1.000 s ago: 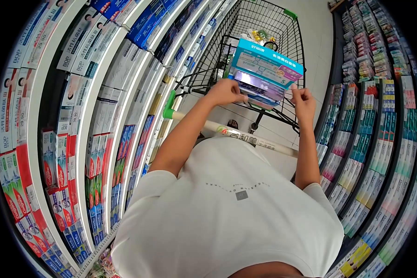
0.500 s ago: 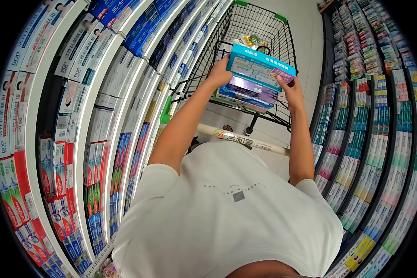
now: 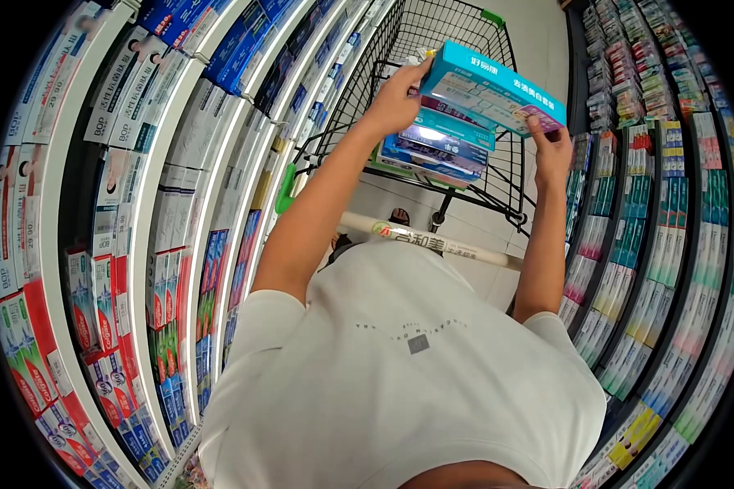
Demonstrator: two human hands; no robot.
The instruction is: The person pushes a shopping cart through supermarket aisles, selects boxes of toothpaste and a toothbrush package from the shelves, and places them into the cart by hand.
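Observation:
Both my hands hold a large teal toothpaste box [image 3: 497, 81], one at each end, tilted with its right end lower. My left hand [image 3: 398, 101] grips the left end, fingers wrapped round the edge. On the right end, my right hand [image 3: 550, 153] has its thumb on the near face, by a purple label. Below the held box is a stack of boxes in the shopping cart [image 3: 504, 175]: a teal box [image 3: 457, 128] on top, with a purple and blue box [image 3: 440, 149] under it. The held box hides part of the stack and the cart.
The cart's pale handle bar [image 3: 432, 239] runs in front of my body, with a green corner piece [image 3: 286, 189] at its left. Shelves of toothpaste boxes [image 3: 171, 285] line the left side. On the right stands a shelf of packaged goods [image 3: 669, 261].
My hands and the teal box have moved to the right and closer to me, and the box tilts more. Another teal box now shows on top of the stack. The cart's view has shifted slightly.

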